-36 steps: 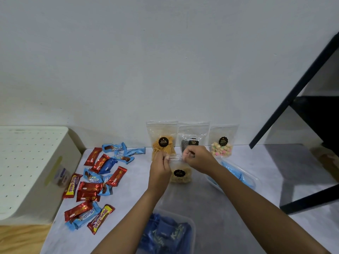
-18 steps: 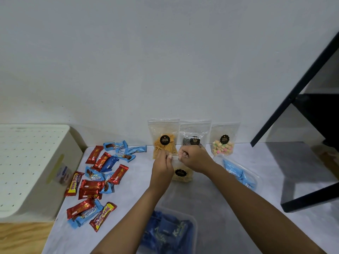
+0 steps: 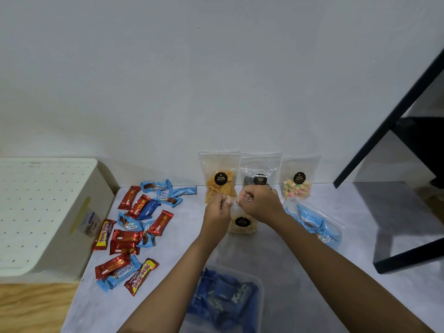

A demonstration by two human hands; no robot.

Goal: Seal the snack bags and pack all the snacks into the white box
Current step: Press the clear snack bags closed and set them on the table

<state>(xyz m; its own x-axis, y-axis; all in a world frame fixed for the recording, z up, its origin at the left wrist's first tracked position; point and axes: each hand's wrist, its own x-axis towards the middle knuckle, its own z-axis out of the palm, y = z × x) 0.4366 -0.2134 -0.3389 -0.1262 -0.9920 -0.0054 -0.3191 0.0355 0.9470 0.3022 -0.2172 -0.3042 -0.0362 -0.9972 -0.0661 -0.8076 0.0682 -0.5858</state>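
Note:
A clear snack bag [image 3: 242, 224] with pale snacks and a black round label stands on the table. My left hand [image 3: 217, 211] and my right hand [image 3: 260, 203] both pinch its top edge, fingertips close together. Behind it three more clear bags lean on the wall: one with orange sticks [image 3: 219, 177], one with dark striped snacks [image 3: 260, 169], one with coloured puffs [image 3: 298, 180]. The white box [image 3: 43, 217] with a perforated lid stands at the left. Loose red and blue wrapped bars [image 3: 137, 227] lie between the box and my hands.
A clear tub of blue wrapped snacks [image 3: 224, 299] sits near the front edge under my forearms. Another clear tray of blue packets [image 3: 317, 224] lies at the right. A black frame [image 3: 394, 121] stands at the far right. Wooden floor [image 3: 31, 306] shows lower left.
My hands have drawn closer together along the bag's top edge; the right hand slid left toward the left hand. The bag stays in place.

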